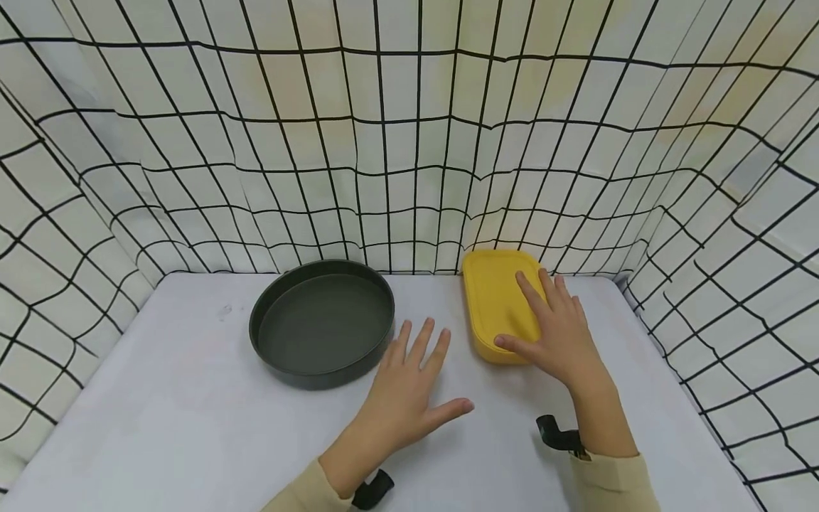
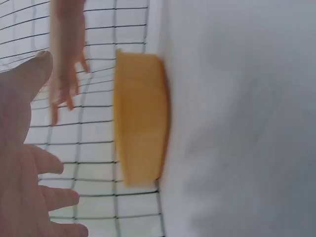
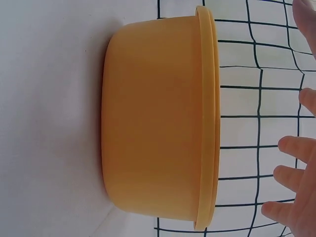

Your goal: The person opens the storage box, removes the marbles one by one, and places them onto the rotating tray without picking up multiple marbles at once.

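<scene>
A yellow lidded plastic container (image 1: 489, 299) stands at the back right of the table, its lid on. My right hand (image 1: 559, 331) hovers over its right side with fingers spread, holding nothing. In the right wrist view the fingertips (image 3: 296, 148) are apart from the lid rim, above the container's side wall (image 3: 153, 118). To the left is a round dark grey pan (image 1: 323, 323), flat on the table. My left hand (image 1: 403, 395) is between the two, fingers spread and empty, its fingertips near the pan's right edge. From the left wrist view the container (image 2: 140, 118) appears blurred.
A white cloth covers the table (image 1: 192, 427). Black grid netting (image 1: 416, 142) over pale sheets closes in the back and both sides, close behind the container and pan. Each wrist carries a black camera mount (image 1: 557, 435).
</scene>
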Available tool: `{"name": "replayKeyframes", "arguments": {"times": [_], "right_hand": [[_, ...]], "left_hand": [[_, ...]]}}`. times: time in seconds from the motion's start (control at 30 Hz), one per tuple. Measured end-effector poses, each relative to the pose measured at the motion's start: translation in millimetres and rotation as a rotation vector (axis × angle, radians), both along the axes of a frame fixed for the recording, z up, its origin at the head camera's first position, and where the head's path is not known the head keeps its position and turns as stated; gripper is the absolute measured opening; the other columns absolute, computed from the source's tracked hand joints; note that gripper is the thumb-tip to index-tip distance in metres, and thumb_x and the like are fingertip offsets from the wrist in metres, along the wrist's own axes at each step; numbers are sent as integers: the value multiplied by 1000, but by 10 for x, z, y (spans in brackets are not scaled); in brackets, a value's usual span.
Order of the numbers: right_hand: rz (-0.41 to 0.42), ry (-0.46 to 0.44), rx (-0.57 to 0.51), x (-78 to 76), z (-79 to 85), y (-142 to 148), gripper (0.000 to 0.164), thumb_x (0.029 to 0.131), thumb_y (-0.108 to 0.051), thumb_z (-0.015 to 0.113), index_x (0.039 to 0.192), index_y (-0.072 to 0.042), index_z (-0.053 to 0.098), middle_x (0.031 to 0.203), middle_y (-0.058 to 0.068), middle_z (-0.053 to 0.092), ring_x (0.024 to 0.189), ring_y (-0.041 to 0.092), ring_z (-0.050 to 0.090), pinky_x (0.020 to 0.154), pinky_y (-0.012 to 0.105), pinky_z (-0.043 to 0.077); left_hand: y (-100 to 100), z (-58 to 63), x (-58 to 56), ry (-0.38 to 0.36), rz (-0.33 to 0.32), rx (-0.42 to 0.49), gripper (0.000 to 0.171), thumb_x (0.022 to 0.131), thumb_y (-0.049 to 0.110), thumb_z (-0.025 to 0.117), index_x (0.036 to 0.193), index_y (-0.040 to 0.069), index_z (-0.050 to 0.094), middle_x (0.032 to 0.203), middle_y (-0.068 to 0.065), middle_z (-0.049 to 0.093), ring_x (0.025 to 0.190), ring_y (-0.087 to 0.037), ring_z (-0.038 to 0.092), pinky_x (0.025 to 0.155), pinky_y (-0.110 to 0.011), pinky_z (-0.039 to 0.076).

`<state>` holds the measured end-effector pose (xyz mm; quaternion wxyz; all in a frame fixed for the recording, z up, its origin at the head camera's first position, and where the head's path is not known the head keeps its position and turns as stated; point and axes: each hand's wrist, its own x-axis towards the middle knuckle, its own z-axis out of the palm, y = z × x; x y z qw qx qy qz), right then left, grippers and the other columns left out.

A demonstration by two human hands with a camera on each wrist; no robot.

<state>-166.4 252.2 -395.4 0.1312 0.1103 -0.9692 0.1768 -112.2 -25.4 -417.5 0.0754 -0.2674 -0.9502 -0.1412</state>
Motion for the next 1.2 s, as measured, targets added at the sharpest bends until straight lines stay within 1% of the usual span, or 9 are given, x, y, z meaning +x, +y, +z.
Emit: {"name": "replayKeyframes", "arguments": {"times": [0.1, 0.27, 0.4, 0.53, 0.7, 0.8, 1.0, 1.1, 1.2], "right_hand": [[-1, 3, 6, -14, -1, 1, 107, 74, -74, 71, 159, -35, 19, 165, 17, 16, 151, 46, 9, 113, 72, 14], [3, -10, 2, -42, -8, -8, 107, 73, -74, 72, 159, -38, 19, 166, 14, 15, 152, 43, 8, 114, 71, 13], [10, -22, 6, -63, -25, -1, 107, 73, -74, 71, 159, -36, 20, 166, 14, 15, 152, 42, 6, 113, 71, 14], [34, -41, 10, -85, -62, 33, 107, 73, -72, 72, 159, -35, 20, 166, 14, 15, 152, 42, 6, 114, 71, 13], [101, -85, 15, -133, -175, 107, 108, 71, -66, 78, 159, -34, 23, 165, 15, 17, 152, 44, 7, 115, 69, 11], [120, -96, 19, -154, -238, 154, 109, 70, -65, 79, 159, -34, 24, 165, 15, 20, 151, 45, 9, 115, 69, 11], [109, -107, 25, -158, -335, 191, 109, 68, -68, 78, 158, -38, 24, 165, 11, 20, 152, 43, 9, 114, 72, 9], [93, -125, 37, -179, -364, 201, 108, 68, -71, 76, 157, -39, 24, 166, 9, 20, 152, 42, 9, 113, 72, 7], [78, -137, 58, -193, -382, 214, 108, 67, -77, 73, 157, -41, 25, 166, 8, 19, 152, 42, 8, 113, 73, 7]], "left_hand": [[143, -48, -107, -60, 9, -19, 105, 85, 84, 41, 160, 15, 18, 167, -12, 13, 151, -45, 9, 115, -63, 24], [320, -137, -321, -161, 34, -3, 111, 84, 81, 49, 161, 12, 11, 166, -17, 13, 149, -50, 11, 115, -65, 21], [440, -224, -481, -250, 61, 9, 112, 83, 81, 52, 161, 11, 11, 165, -20, 12, 149, -51, 9, 116, -66, 18], [535, -309, -600, -303, 85, -3, 114, 81, 82, 52, 161, 11, 12, 165, -20, 11, 149, -50, 7, 116, -67, 16], [618, -352, -682, -311, 91, 15, 114, 81, 81, 54, 160, 10, 14, 164, -23, 14, 148, -53, 9, 113, -70, 17], [656, -368, -715, -304, 101, 16, 115, 80, 82, 53, 160, 9, 14, 163, -24, 15, 148, -53, 10, 113, -70, 17], [693, -428, -739, -265, 122, -12, 117, 79, 85, 50, 160, 7, 15, 163, -25, 17, 147, -54, 13, 112, -71, 18], [716, -459, -766, -241, 136, -34, 118, 79, 88, 45, 160, 7, 15, 162, -25, 17, 146, -55, 14, 111, -72, 18], [748, -468, -793, -236, 145, -51, 119, 78, 90, 41, 160, 8, 14, 163, -25, 17, 146, -55, 14, 111, -73, 18]]}}
